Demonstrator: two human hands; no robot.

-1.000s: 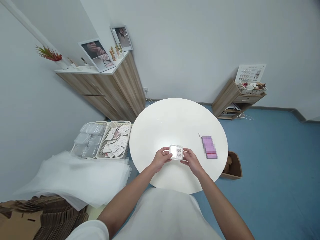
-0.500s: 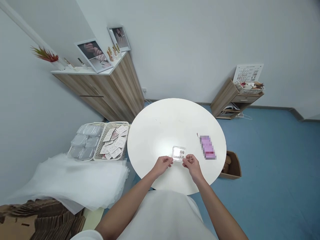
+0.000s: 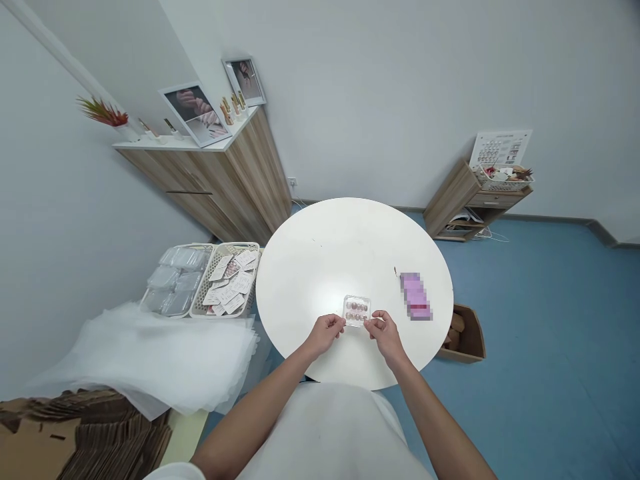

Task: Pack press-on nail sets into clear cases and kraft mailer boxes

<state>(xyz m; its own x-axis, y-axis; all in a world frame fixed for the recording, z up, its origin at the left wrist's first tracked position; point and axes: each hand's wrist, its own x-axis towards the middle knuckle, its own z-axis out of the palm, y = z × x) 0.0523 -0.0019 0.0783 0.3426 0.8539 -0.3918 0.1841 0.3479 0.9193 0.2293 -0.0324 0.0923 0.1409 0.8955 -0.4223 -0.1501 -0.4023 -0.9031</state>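
Between both hands is a small clear plastic case (image 3: 357,311) with two rows of pinkish oval pieces inside, which look like press-on nails. My left hand (image 3: 327,331) pinches its lower left corner between thumb and fingers. At the lower right corner, my right hand (image 3: 384,333) grips it the same way. The case is over the near part of the round white table (image 3: 320,247); whether it touches the tabletop I cannot tell. To the right lies a purple, pixelated rectangular item (image 3: 416,297), apart from my hands.
Left of the table stand a basket of printed cards (image 3: 227,283) and a basket of clear plastic packs (image 3: 180,277). White sheets (image 3: 160,357) and stacked cardboard (image 3: 100,440) lie nearer. A cardboard box (image 3: 467,333) sits on the floor at right. Behind stands a wooden cabinet (image 3: 240,173).
The case has tilted slightly, so the glare is gone and the rows of pieces show clearly. Both hands keep their hold, nearly in place. The whole view has shifted a little.
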